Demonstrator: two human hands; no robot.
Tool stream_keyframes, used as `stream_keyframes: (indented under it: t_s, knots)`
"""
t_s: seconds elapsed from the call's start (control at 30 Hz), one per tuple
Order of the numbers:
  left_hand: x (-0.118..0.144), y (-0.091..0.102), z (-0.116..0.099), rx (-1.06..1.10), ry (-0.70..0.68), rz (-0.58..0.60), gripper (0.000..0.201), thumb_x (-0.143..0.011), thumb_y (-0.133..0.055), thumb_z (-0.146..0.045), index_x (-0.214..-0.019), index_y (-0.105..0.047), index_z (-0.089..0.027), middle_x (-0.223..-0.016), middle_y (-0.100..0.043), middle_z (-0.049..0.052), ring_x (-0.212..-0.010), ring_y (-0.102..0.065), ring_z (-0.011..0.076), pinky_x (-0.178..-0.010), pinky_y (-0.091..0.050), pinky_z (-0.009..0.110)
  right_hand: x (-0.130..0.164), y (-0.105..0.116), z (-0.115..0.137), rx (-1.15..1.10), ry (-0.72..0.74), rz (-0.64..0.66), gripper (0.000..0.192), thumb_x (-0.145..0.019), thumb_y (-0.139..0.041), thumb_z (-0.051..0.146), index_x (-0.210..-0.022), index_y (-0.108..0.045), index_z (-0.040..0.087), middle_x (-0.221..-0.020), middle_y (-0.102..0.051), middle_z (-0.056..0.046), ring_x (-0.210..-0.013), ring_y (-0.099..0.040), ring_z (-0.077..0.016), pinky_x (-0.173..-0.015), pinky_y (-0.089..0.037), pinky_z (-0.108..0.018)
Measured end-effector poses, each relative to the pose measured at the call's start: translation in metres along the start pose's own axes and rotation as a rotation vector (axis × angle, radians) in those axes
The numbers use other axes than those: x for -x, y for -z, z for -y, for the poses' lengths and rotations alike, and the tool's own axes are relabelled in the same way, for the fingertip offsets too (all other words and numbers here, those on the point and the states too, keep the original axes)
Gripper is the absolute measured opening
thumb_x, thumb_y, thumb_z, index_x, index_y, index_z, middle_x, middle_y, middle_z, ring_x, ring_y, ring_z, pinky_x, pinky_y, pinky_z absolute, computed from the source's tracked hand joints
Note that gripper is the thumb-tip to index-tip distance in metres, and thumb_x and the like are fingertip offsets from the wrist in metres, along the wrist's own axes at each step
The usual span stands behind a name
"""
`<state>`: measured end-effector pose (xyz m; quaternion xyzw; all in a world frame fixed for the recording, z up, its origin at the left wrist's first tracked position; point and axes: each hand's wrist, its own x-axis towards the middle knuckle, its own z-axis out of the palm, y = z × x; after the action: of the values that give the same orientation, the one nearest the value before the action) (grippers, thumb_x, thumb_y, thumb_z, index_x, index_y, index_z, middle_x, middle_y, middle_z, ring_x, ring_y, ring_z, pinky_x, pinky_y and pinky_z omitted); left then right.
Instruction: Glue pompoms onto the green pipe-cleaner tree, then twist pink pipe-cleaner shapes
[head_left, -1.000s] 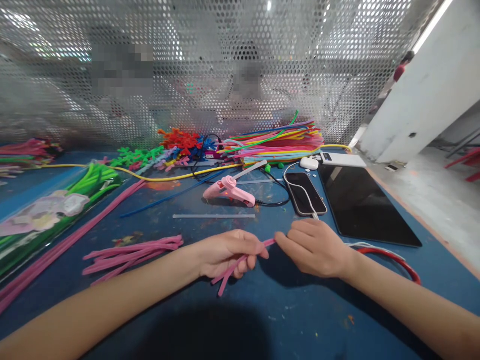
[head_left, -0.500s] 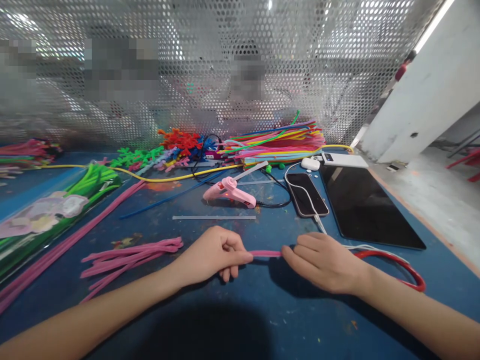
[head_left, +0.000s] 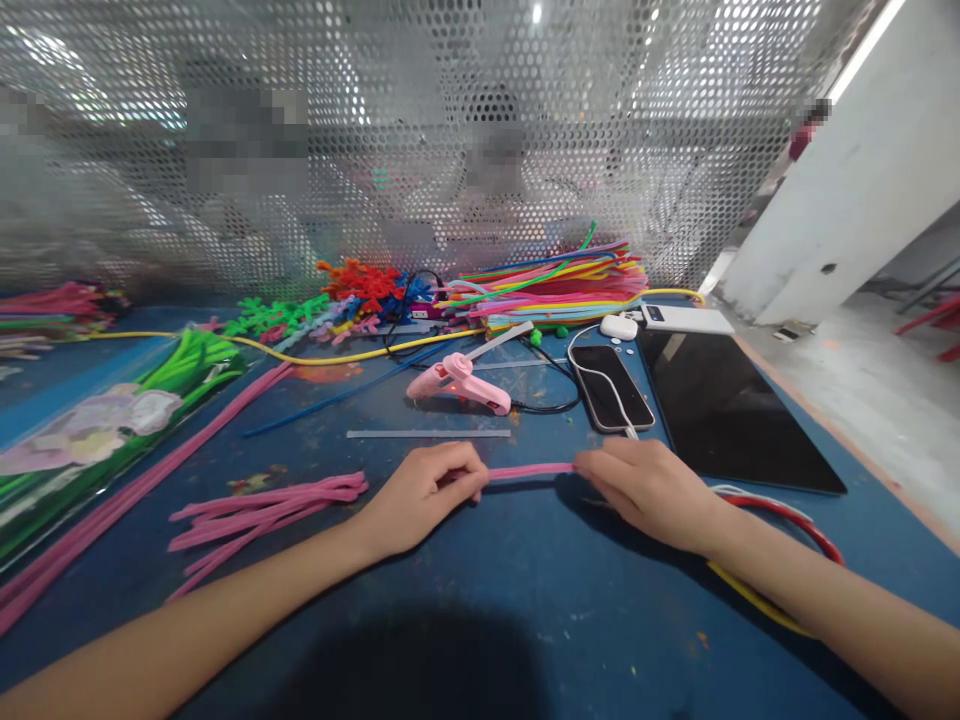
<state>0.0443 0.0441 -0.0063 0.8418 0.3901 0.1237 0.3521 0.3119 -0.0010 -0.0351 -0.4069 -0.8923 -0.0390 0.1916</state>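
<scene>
A short pink pipe cleaner [head_left: 531,471] stretches level between my two hands, low over the blue table. My left hand [head_left: 435,492] pinches its left end between thumb and fingers. The other end is gripped in the fingers of my right hand [head_left: 649,490]; its tip is hidden there. Beside my left wrist lies a small bundle of pink pipe cleaners [head_left: 277,510]. Beyond the hands rests a pink hot glue gun [head_left: 459,383] with a glue stick in its back. A loose clear glue stick [head_left: 427,434] lies just in front of it.
At the right are a phone [head_left: 613,388], a black tablet [head_left: 739,410] and a white power bank [head_left: 688,319]. Scissors with a red handle [head_left: 806,528] lie partly under my right forearm. Coloured pipe cleaners [head_left: 555,285] line the perforated metal screen [head_left: 420,150]. Long pink pipe cleaners [head_left: 150,478] lie left.
Both hands have moved slightly away from me with the pipe cleaner. More of its length shows between them. A yellow part now shows below my right forearm.
</scene>
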Motion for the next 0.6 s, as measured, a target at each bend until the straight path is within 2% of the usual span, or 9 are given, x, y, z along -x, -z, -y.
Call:
stream_keyframes:
  t_s: [0.07, 0.13, 0.2, 0.3, 0.4, 0.6]
  knots:
    - [-0.001, 0.0, 0.0, 0.004, 0.017, 0.013, 0.029, -0.089, -0.045, -0.034, -0.069, -0.057, -0.017, -0.068, -0.061, -0.001, -0.065, -0.055, 0.0124, -0.063, -0.039, 0.022, 0.002, -0.001, -0.003, 0.01, -0.018, 0.054, 0.024, -0.092, -0.038, 0.017, -0.086, -0.061, 0.017, -0.062, -0.053, -0.001, -0.057, -0.046, -0.0123, -0.054, -0.029, -0.026]
    - [-0.003, -0.001, 0.001, -0.035, 0.002, 0.018, 0.028, -0.087, -0.046, -0.034, -0.067, -0.057, -0.017, -0.066, -0.06, -0.001, -0.063, -0.053, 0.0122, -0.062, -0.038, 0.022, 0.003, -0.002, -0.006, 0.034, -0.041, 0.055, 0.023, -0.093, -0.039, 0.019, -0.086, -0.061, 0.017, -0.066, -0.057, -0.002, -0.063, -0.049, -0.0138, -0.059, -0.032, -0.026]
    - [-0.003, -0.004, 0.004, -0.078, -0.006, 0.003, 0.027, -0.087, -0.046, -0.033, -0.068, -0.057, -0.017, -0.066, -0.059, -0.001, -0.062, -0.052, 0.0121, -0.062, -0.037, 0.022, 0.003, -0.003, -0.008, 0.075, -0.099, 0.004, 0.021, -0.093, -0.041, 0.022, -0.086, -0.061, 0.018, -0.075, -0.062, -0.005, -0.071, -0.05, -0.016, -0.065, -0.034, -0.028]
    - [-0.003, -0.008, 0.006, -0.112, -0.002, -0.035, 0.027, -0.088, -0.044, -0.036, -0.073, -0.059, -0.018, -0.07, -0.061, -0.001, -0.065, -0.054, 0.0126, -0.063, -0.037, 0.022, 0.004, -0.002, -0.01, 0.203, -0.277, -0.1, 0.017, -0.09, -0.048, 0.028, -0.088, -0.059, 0.017, -0.085, -0.066, -0.007, -0.078, -0.049, -0.0198, -0.07, -0.034, -0.031]
    - [-0.003, -0.009, 0.006, -0.135, 0.0, -0.04, 0.029, -0.089, -0.042, -0.038, -0.077, -0.06, -0.019, -0.074, -0.063, -0.001, -0.069, -0.057, 0.0137, -0.064, -0.038, 0.023, 0.006, -0.003, -0.012, 0.329, -0.408, -0.094, 0.018, -0.087, -0.051, 0.032, -0.092, -0.059, 0.017, -0.076, -0.066, -0.007, -0.079, -0.049, -0.0231, -0.069, -0.033, -0.033]
    - [-0.005, -0.009, 0.007, -0.161, -0.006, -0.019, 0.028, -0.089, -0.044, -0.039, -0.08, -0.062, -0.019, -0.076, -0.064, 0.0, -0.069, -0.058, 0.0141, -0.065, -0.039, 0.023, 0.006, -0.003, -0.014, 0.319, -0.469, -0.056, 0.022, -0.087, -0.049, 0.033, -0.095, -0.059, 0.016, -0.077, -0.065, -0.009, -0.082, -0.049, -0.0252, -0.07, -0.034, -0.035]
